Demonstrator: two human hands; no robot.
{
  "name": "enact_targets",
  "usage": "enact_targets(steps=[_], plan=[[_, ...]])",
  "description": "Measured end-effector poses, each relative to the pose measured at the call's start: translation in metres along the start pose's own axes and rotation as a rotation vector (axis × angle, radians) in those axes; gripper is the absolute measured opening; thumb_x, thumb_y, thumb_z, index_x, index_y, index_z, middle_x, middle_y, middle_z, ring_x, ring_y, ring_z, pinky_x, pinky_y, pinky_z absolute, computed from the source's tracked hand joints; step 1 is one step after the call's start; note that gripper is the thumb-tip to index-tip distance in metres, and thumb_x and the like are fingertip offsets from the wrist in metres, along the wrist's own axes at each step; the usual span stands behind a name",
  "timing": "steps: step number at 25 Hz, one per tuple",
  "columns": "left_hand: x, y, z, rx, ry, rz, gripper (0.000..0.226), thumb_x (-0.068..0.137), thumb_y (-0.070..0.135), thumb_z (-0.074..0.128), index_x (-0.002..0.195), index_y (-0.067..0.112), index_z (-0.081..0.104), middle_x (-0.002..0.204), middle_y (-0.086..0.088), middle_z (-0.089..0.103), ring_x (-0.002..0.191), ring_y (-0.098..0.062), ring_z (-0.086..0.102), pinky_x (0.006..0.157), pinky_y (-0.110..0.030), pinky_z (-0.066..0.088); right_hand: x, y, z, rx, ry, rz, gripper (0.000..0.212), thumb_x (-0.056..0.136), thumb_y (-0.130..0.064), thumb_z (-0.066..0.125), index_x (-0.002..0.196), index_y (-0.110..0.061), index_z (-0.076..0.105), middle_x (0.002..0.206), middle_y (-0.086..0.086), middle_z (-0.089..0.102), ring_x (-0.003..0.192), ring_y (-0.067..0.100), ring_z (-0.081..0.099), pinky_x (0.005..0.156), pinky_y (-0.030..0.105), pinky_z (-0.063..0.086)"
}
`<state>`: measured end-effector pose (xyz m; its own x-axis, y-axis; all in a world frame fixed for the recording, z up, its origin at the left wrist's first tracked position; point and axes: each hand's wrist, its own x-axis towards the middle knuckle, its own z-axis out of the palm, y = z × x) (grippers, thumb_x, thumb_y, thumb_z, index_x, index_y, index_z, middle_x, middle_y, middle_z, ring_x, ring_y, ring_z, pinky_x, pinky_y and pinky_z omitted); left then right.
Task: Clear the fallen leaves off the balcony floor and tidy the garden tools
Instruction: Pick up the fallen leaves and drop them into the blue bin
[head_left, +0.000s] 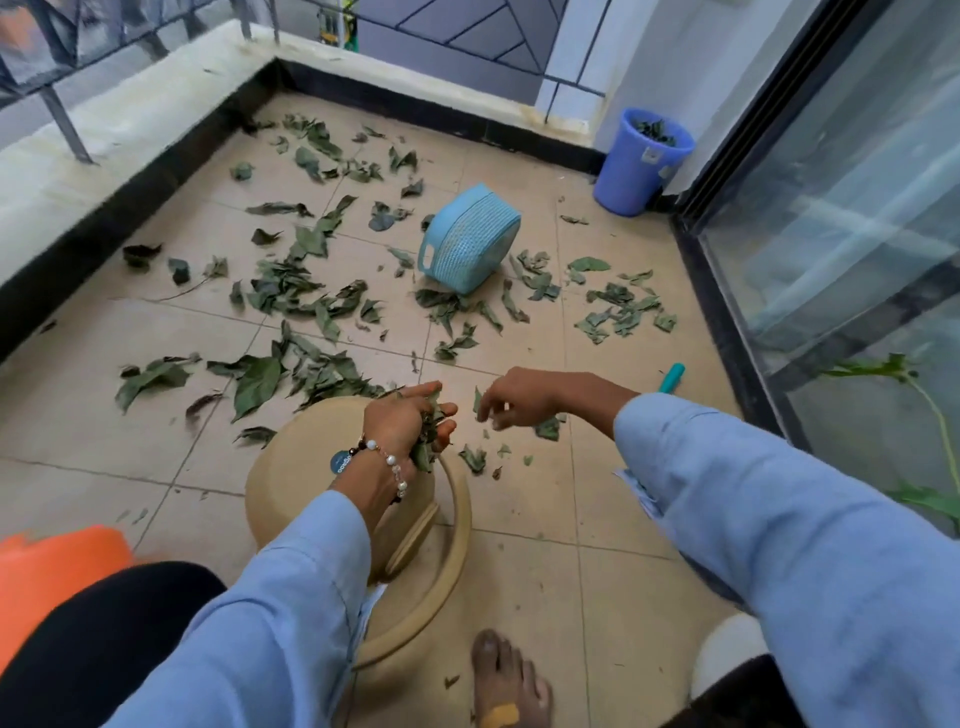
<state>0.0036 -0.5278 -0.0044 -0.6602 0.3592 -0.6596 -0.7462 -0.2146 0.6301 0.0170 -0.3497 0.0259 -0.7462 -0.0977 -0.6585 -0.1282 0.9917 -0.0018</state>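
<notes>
Beige-tiled balcony floor (524, 561), strewn with green leaves (291, 291) from the far left corner to the glass door (841, 218) along the right edge; thickest across the middle. Left hand (405, 423) curled tight round a bunch of leaves over a tan pot (311, 467) lying on its side near the front. Right hand (514, 397) just beside it, fingers loosely bent above small leaf scraps, holding nothing. Light blue basket (467, 239) tipped over mid-floor among the leaves. Blue bin (639, 161) upright in the far right corner, leaves inside. Teal handle (672, 376) near the door track
</notes>
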Motion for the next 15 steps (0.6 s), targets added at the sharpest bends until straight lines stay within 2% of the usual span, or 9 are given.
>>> enact_targets(steps=[2, 4, 6, 8, 10, 12, 14, 15], plan=[[0.006, -0.006, -0.007, 0.034, 0.039, 0.006, 0.03, 0.089, -0.013, 0.039, 0.094, 0.001, 0.066, 0.088, -0.018, 0.067, 0.059, -0.025, 0.063, 0.043, -0.022, 0.049, 0.025, 0.008, 0.024, -0.04, -0.047, -0.045, 0.038, 0.092, -0.023, 0.06, 0.129, -0.015, 0.056, 0.121, 0.008, 0.063, 0.111, 0.026, 0.056, 0.088, 0.03, 0.041], [0.017, -0.009, -0.014, 0.058, 0.085, -0.005, 0.03, 0.088, -0.014, 0.038, 0.094, -0.004, 0.066, 0.092, -0.017, 0.068, 0.074, -0.031, 0.063, 0.048, -0.025, 0.054, 0.054, 0.017, 0.062, -0.052, -0.067, -0.062, 0.047, 0.089, -0.017, 0.063, 0.134, -0.015, 0.05, 0.128, 0.011, 0.057, 0.116, 0.029, 0.053, 0.091, 0.033, 0.042], [0.029, -0.005, -0.017, 0.012, 0.047, -0.012, 0.032, 0.088, -0.015, 0.029, 0.085, -0.003, 0.059, 0.081, -0.015, 0.061, 0.067, -0.026, 0.054, 0.051, -0.027, 0.049, 0.077, 0.021, 0.103, -0.049, -0.073, -0.106, 0.061, 0.086, -0.011, 0.064, 0.142, -0.016, 0.04, 0.14, 0.014, 0.045, 0.126, 0.032, 0.044, 0.101, 0.038, 0.039], [0.041, -0.001, -0.012, -0.058, -0.018, -0.009, 0.035, 0.085, -0.015, 0.021, 0.08, 0.006, 0.048, 0.072, -0.009, 0.045, 0.061, -0.018, 0.04, 0.054, -0.028, 0.034, 0.091, 0.023, 0.143, -0.031, 0.01, -0.103, 0.07, 0.088, -0.004, 0.057, 0.149, -0.019, 0.026, 0.155, 0.014, 0.022, 0.139, 0.034, 0.027, 0.111, 0.041, 0.03], [0.051, -0.003, -0.001, -0.07, -0.024, 0.003, 0.032, 0.09, -0.013, 0.025, 0.086, 0.005, 0.051, 0.068, -0.008, 0.046, 0.06, -0.019, 0.043, 0.064, -0.032, 0.046, 0.1, 0.026, 0.177, 0.01, 0.14, -0.066, 0.07, 0.091, 0.0, 0.05, 0.151, -0.025, 0.021, 0.16, 0.007, 0.008, 0.143, 0.032, 0.017, 0.113, 0.041, 0.027], [0.062, -0.01, 0.011, -0.03, -0.013, 0.029, 0.024, 0.097, -0.007, 0.035, 0.094, 0.004, 0.056, 0.064, -0.006, 0.052, 0.059, -0.02, 0.049, 0.069, -0.035, 0.052, 0.103, 0.032, 0.202, 0.044, 0.303, -0.066, 0.054, 0.096, -0.01, 0.048, 0.146, -0.025, 0.036, 0.155, 0.005, 0.026, 0.137, 0.026, 0.029, 0.108, 0.033, 0.032], [0.067, -0.016, 0.019, -0.028, -0.021, 0.018, 0.018, 0.1, 0.002, 0.04, 0.096, 0.004, 0.058, 0.064, -0.006, 0.053, 0.055, -0.017, 0.051, 0.06, -0.03, 0.053, 0.102, 0.034, 0.218, 0.083, 0.413, -0.057, 0.035, 0.099, -0.019, 0.045, 0.131, -0.016, 0.056, 0.137, 0.008, 0.05, 0.123, 0.024, 0.045, 0.097, 0.029, 0.037], [0.072, -0.019, 0.022, -0.025, -0.02, 0.009, 0.017, 0.101, 0.006, 0.043, 0.095, 0.003, 0.059, 0.064, -0.006, 0.053, 0.052, -0.016, 0.051, 0.054, -0.026, 0.053, 0.101, 0.034, 0.22, 0.132, 0.492, -0.041, 0.031, 0.098, -0.017, 0.046, 0.123, -0.011, 0.062, 0.127, 0.011, 0.056, 0.116, 0.026, 0.049, 0.093, 0.031, 0.039]])
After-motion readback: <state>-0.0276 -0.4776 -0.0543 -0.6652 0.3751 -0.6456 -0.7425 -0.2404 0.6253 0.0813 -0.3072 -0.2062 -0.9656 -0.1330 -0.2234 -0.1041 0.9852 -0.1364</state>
